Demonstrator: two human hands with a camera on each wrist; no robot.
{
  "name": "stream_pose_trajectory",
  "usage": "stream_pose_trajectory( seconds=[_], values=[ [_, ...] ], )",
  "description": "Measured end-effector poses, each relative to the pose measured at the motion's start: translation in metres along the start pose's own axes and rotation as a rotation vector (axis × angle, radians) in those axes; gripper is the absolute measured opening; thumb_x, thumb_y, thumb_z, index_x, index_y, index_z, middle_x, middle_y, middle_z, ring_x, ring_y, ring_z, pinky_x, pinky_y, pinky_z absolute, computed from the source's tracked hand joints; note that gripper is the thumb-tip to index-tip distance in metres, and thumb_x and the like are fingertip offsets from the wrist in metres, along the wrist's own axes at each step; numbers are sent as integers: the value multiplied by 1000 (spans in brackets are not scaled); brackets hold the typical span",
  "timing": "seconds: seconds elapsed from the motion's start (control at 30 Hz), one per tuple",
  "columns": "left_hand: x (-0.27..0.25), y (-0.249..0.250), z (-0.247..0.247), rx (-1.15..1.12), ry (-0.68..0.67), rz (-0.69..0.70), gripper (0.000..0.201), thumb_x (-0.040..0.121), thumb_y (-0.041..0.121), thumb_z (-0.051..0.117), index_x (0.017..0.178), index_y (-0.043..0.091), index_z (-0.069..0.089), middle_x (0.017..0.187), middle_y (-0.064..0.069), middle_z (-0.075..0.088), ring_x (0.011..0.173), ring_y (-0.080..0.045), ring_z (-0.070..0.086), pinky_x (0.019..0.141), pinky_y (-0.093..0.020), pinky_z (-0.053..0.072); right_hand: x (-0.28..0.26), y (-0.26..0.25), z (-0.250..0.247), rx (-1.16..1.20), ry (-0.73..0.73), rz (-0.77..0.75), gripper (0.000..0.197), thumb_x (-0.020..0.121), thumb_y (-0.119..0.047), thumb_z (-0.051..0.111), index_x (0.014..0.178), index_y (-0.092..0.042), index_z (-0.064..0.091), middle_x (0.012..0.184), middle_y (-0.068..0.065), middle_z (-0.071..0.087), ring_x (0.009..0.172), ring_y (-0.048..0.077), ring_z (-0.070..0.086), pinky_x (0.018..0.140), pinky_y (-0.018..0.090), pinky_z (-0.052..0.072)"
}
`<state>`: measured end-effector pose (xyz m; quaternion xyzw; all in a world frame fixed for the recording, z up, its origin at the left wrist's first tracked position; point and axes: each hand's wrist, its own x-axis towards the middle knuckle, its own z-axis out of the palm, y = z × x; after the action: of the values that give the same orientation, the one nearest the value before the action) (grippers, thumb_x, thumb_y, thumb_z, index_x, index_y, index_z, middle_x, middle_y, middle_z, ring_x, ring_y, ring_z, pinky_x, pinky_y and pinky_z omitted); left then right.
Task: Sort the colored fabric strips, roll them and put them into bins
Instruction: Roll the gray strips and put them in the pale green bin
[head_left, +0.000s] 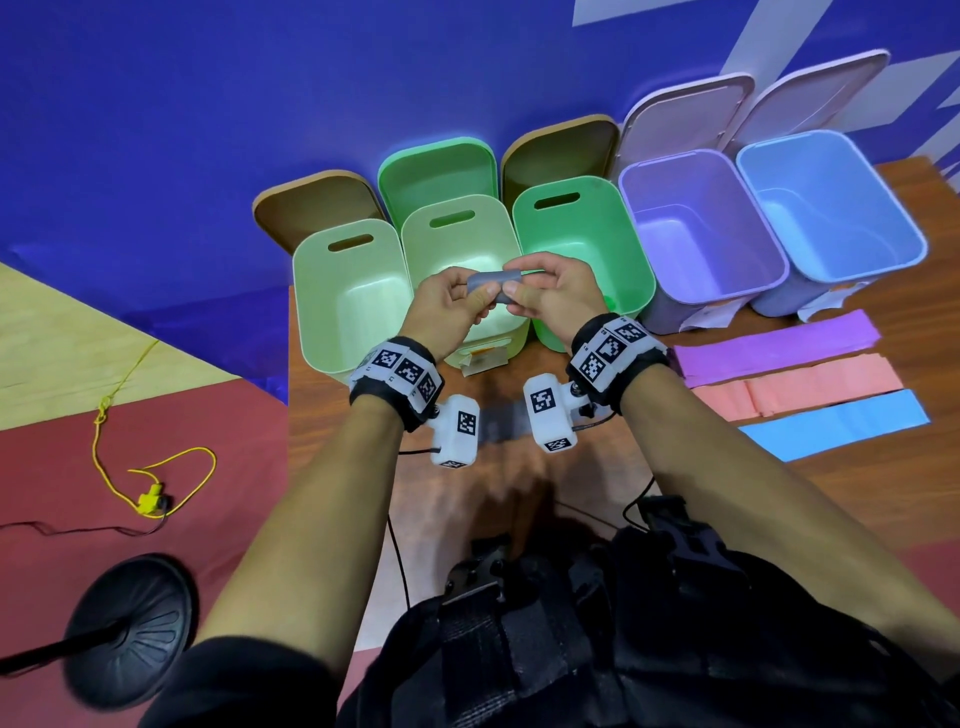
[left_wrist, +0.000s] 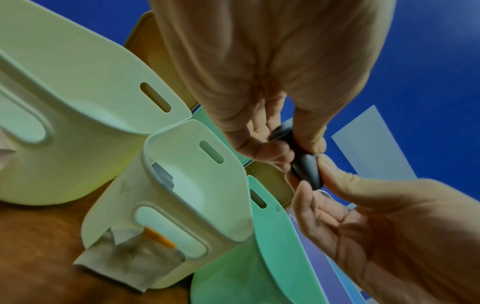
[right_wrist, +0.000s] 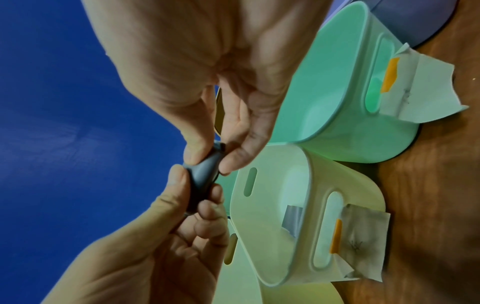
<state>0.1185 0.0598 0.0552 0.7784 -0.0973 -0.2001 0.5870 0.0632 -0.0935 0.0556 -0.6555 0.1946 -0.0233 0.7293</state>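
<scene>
**Operator:** What is sitting nearest the head camera?

**Inspector:** A black chest harness (head_left: 597, 623) is filling the lower edge, with both forearms extending forward from it. Each wrist is wearing a black band with white marker blocks.

**Operator:** State of the hands?

**Inspector:** The left hand (head_left: 449, 306) and right hand (head_left: 550, 296) are meeting above the bins. Both are pinching one grey fabric roll (head_left: 491, 286), thumb against fingers, one hand at each end. In the left wrist view the roll (left_wrist: 306, 170) is lying between the thumb and curled fingertips (left_wrist: 272, 152); the right wrist view is showing the same clamp on the roll (right_wrist: 201, 176).

**Operator:** Location of the roll?

**Inspector:** It is hanging in the air over the cream bin (head_left: 498, 332), the second in the row, touching no bin.

**Operator:** Remaining row?

**Inspector:** A pale green bin (head_left: 311, 312) is standing left of the cream one. A mint green bin (head_left: 634, 260), a purple bin (head_left: 769, 249) and a blue bin (head_left: 904, 228) are following to the right, all on the wooden table (head_left: 857, 499).

**Operator:** Unrolled stock?

**Inspector:** A purple strip (head_left: 779, 348), a pink strip (head_left: 810, 387) and a blue strip (head_left: 836, 426) are lying flat, side by side, on the table in front of the purple and blue bins.
</scene>
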Motion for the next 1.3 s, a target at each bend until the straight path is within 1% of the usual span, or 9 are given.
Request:
stream_pose_trajectory(
  seconds=[0.23, 0.37, 0.47, 0.6, 0.67, 0.73, 0.9, 1.1, 1.3],
  values=[
    [14, -18, -7, -59, -24, -81, 24, 92, 17, 69, 109, 0, 63, 95, -19, 71, 75, -15, 64, 69, -21, 52, 15, 6, 6, -10, -25, 101, 23, 89, 3, 68, 111, -4, 65, 97, 13, 70, 84, 20, 71, 78, 28, 61],
    [17, -33, -7, 16, -37, -120, 11, 88, 17, 73, 96, 18, 66, 88, -4, 68, 76, -7, 61, 69, -16, 47, 23, 21, 9, -33, -44, 164, 27, 86, 8, 68, 109, -4, 64, 104, 15, 68, 91, 23, 68, 84, 31, 60],
    [20, -44, -9, 84, -46, -123, 16, 87, 12, 74, 95, 19, 63, 84, 4, 64, 74, -5, 59, 73, -12, 48, 27, 32, 14, -71, -56, 206, 32, 84, 11, 67, 113, -2, 63, 108, 14, 66, 95, 24, 67, 88, 37, 59],
    [24, -56, -13, 180, -20, -124, 15, 85, 21, 76, 92, 27, 63, 80, 9, 64, 71, -6, 59, 76, -20, 49, 34, 39, 19, -103, -67, 233, 34, 84, 10, 69, 115, -1, 63, 116, 16, 63, 100, 28, 67, 84, 31, 60],
    [25, -59, -17, 194, -3, -139, 16, 83, 27, 78, 94, 24, 66, 82, 9, 66, 69, -6, 60, 72, -18, 49, 37, 42, 20, -102, -63, 245, 34, 84, 10, 69, 115, -1, 64, 122, 17, 61, 104, 31, 67, 84, 31, 61],
    [27, -62, -19, 193, 6, -141, 21, 81, 29, 79, 98, 21, 69, 91, 7, 69, 73, -8, 62, 75, -21, 51, 40, 43, 19, -112, -65, 253, 34, 83, 11, 68, 114, -2, 65, 124, 19, 61, 106, 33, 68, 83, 31, 61],
    [28, -61, -19, 172, 6, -151, 22, 83, 28, 77, 102, 20, 70, 101, 6, 71, 78, -13, 67, 82, -27, 54, 42, 44, 20, -140, -48, 269, 28, 86, 11, 65, 113, 2, 67, 118, 22, 65, 103, 34, 69, 78, 25, 61],
    [28, -58, -18, 197, 11, -168, 18, 85, 26, 73, 102, 21, 69, 102, 2, 71, 79, -16, 68, 84, -38, 58, 43, 45, 21, -224, -53, 288, 23, 89, 8, 63, 109, -3, 67, 108, 19, 67, 96, 28, 70, 75, 23, 59],
    [29, -57, -19, 273, 9, -169, 15, 86, 27, 74, 98, 22, 66, 106, -4, 71, 76, -20, 72, 76, -29, 58, 47, 49, 21, -300, -48, 290, 25, 89, 3, 65, 113, -2, 68, 111, 19, 67, 92, 26, 71, 80, 29, 60]
  ],
)
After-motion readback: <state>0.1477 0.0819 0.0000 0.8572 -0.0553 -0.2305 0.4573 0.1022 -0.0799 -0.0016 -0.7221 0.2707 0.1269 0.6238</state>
